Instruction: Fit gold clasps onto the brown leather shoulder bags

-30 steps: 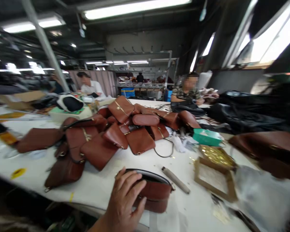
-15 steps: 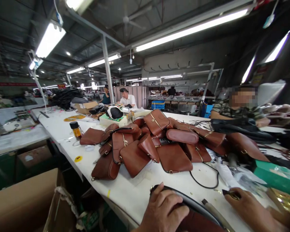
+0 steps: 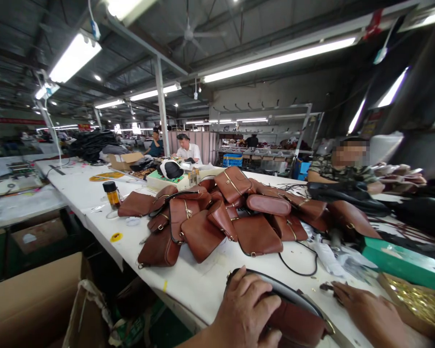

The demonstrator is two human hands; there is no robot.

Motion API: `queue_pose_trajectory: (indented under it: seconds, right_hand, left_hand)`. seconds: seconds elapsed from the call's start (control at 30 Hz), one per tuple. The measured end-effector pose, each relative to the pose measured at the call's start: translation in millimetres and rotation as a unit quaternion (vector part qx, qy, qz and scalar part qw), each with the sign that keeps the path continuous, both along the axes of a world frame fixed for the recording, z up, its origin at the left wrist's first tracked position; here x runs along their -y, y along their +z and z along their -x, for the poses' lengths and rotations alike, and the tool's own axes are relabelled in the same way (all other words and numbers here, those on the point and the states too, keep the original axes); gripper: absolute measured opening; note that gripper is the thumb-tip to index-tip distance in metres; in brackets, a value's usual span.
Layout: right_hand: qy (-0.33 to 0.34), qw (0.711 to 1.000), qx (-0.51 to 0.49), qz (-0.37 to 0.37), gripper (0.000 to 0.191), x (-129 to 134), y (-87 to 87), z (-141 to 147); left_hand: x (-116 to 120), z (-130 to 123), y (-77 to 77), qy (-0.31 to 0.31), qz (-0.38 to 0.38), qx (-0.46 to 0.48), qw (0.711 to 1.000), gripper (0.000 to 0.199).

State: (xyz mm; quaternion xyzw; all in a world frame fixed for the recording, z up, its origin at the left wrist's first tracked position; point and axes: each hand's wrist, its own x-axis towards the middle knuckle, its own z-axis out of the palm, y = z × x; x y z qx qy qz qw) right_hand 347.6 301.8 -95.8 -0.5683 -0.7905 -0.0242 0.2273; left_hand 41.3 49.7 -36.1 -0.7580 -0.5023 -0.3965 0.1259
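At the table's near edge, a brown leather bag (image 3: 297,321) lies with its long dark-edged mouth open, showing a grey lining. My left hand (image 3: 244,309) is closed over the bag's left end, fingers over the rim and thumb low on the brown side. To the right, my right hand (image 3: 371,309) is low over the white table, apart from the bag. Its fingers are bent around a small dark object (image 3: 326,286), mostly hidden and too blurred to name. Beside that hand sits a box of shiny gold-coloured pieces (image 3: 416,297).
Brown leather bags (image 3: 206,234) are piled mid-table, a black cord (image 3: 297,270) beside them. A green box (image 3: 402,261) and clear plastic stand right. A bottle (image 3: 111,194) and yellow tape roll (image 3: 116,237) lie left. A cardboard box (image 3: 36,295) is below. A co-worker (image 3: 340,164) sits across.
The view has shifted slightly to the right. More of the bag's brown side shows under my left hand, which keeps its hold. My right hand has turned, leaving less of its dark object showing.
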Motion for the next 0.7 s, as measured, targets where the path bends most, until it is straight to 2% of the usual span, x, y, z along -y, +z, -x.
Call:
queue_pose_trajectory:
  seconds: [0.07,0.1,0.17,0.23,0.33,0.43,0.5,0.63,0.7]
  right_hand:
    - [-0.011,0.994,-0.06,0.091,0.035,15.1,16.8,4.9]
    - [-0.04,0.986,-0.117,0.115,0.033,23.9,26.1,7.6]
    - [-0.083,0.942,-0.28,0.165,0.026,40.2,42.5,11.7]
    - [-0.101,0.92,-0.342,0.163,0.028,52.5,51.8,11.6]
    - [-0.099,0.877,-0.43,0.189,0.041,74.2,51.7,3.7]
    - [-0.07,0.828,-0.508,0.229,0.053,118.3,44.2,-0.1]
    - [-0.038,0.764,-0.582,0.274,0.054,159.4,39.1,4.4]
    - [0.0,0.566,-0.731,0.382,0.052,237.3,30.2,23.8]
    - [-0.003,0.518,-0.752,0.408,0.048,261.8,24.9,32.5]
  left_hand:
    - [9.3,-3.8,10.0,0.005,0.032,0.005,0.999,0.049]
    - [13.8,-5.9,14.6,0.005,0.048,-0.001,0.999,0.049]
    - [21.5,-10.5,21.4,0.009,0.037,-0.006,0.999,0.046]
    - [26.8,-16.2,23.6,-0.005,0.003,-0.01,1.0,0.044]
    - [33.7,-30.0,20.4,-0.068,-0.031,0.008,0.997,0.043]
    - [40.2,-52.3,11.9,-0.146,-0.002,0.053,0.988,0.042]
    - [41.9,-69.2,3.4,-0.173,0.054,0.105,0.978,0.041]
    - [40.1,-94.3,-16.4,-0.197,0.197,0.227,0.933,0.041]
    - [39.3,-99.2,-22.8,-0.207,0.248,0.267,0.908,0.037]
